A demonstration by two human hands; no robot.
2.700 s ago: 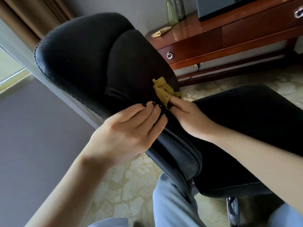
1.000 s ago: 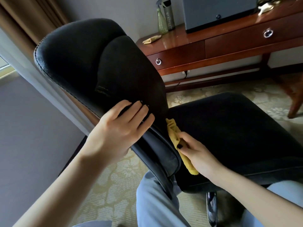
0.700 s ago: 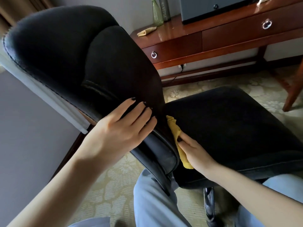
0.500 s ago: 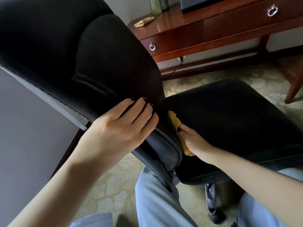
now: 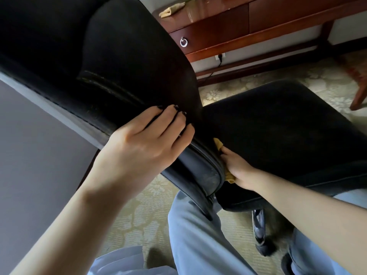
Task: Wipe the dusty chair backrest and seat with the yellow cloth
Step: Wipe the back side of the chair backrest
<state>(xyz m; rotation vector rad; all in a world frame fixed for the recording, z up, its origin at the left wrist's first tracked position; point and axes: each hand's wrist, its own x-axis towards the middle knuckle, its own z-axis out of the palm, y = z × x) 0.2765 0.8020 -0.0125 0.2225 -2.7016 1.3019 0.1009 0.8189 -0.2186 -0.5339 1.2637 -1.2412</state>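
The chair backrest [image 5: 119, 66], black and padded, is filling the upper left of the frame and leaning toward the camera. Its lower rim is showing a pale film of dust near the bottom centre. The seat [image 5: 278, 126] is lying right of centre, meeting the backrest in a dark crease. A wooden tabletop [image 5: 208, 9] is running along the top edge. The left hand [image 5: 143, 143] is resting on the backrest's lower part at centre frame, its fingers [image 5: 170, 124] lying straight and slightly spread, bracing the chair. The right hand [image 5: 238, 171] is reaching into the crease just right of centre and gripping the yellow cloth [image 5: 218, 144]. Its fingers are mostly hiding behind the rim, so how they are curling cannot be told, but the cloth is bunching out above the thumb and below the heel of the hand. A small folded cloth [image 5: 171, 10] is lying on the tabletop. The step in hand is looking like the wipe along the join of backrest and seat. Doing it well is likely meaning pressing the cloth deep into the fold and dragging it one way along the seam. The left hand should be bracing the backrest against rocking, and the dusty rim beside the cloth is wanting a pass too.
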